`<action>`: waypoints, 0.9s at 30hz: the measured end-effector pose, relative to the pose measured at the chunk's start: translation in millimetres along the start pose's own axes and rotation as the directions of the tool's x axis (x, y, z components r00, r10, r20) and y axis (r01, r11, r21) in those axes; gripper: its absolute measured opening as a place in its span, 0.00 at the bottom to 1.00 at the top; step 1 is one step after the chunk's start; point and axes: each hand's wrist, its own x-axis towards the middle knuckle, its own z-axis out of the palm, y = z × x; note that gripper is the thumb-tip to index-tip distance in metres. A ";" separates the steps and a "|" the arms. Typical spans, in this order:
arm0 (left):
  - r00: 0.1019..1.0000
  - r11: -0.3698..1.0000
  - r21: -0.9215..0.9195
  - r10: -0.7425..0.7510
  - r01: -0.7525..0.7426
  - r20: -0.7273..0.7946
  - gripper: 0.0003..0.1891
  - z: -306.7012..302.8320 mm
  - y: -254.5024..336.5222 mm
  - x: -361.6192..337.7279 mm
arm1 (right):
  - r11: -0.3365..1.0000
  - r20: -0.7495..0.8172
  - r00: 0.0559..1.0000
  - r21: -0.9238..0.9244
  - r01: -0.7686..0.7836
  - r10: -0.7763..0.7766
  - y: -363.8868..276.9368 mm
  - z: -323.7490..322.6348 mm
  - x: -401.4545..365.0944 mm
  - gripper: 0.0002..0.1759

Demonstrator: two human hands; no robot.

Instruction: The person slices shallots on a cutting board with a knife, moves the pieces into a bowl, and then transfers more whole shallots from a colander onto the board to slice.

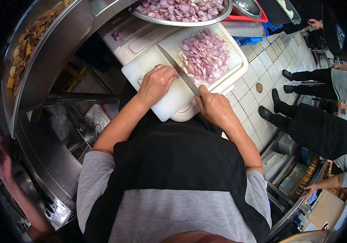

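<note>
My right hand (218,107) grips the handle of a kitchen knife (175,67), whose long blade lies slantwise over the white cutting board (163,103). Beside the blade, the curled fingers of my left hand (157,83) press down on the board; a ring shows on one finger. A small pinkish bit, apparently a shallot, shows at those fingertips and is mostly hidden. On the far side of the blade lies a heap of sliced shallots (205,54). Beyond the board, a metal bowl (177,23) holds more sliced shallots.
Under the board is a white lidded container (240,73). A large metal pan (52,48) of brown food curves along the left. Another person's hand (3,164) appears at far left. Several people in black aprons stand on the tiled floor (250,101) to the right.
</note>
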 end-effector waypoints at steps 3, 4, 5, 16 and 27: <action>1.000 1.000 -0.006 0.006 -0.006 0.005 0.07 -0.3 -0.2 0.0 | 0.999 0.072 0.996 0.001 -0.053 0.053 -4.3 -8.2 -11.5 0.14; 1.000 1.000 -0.008 0.010 -0.010 0.012 0.07 -0.3 -0.3 0.5 | 0.999 0.072 0.996 0.000 -0.055 0.055 -3.6 -4.7 -9.7 0.14; 1.000 1.000 -0.008 0.010 -0.010 0.012 0.07 0.0 -0.2 0.8 | 0.999 0.039 0.998 0.025 -0.047 0.046 -1.9 3.2 -5.6 0.14; 1.000 1.000 0.014 0.013 -0.013 0.005 0.08 1.3 -1.2 -1.0 | 0.998 0.112 0.992 0.002 -0.059 0.059 -2.8 -5.0 -1.7 0.15; 1.000 1.000 0.016 0.010 -0.010 -0.002 0.08 3.0 -2.0 -1.6 | 0.996 0.090 0.995 0.075 -0.053 0.046 3.8 4.9 10.9 0.16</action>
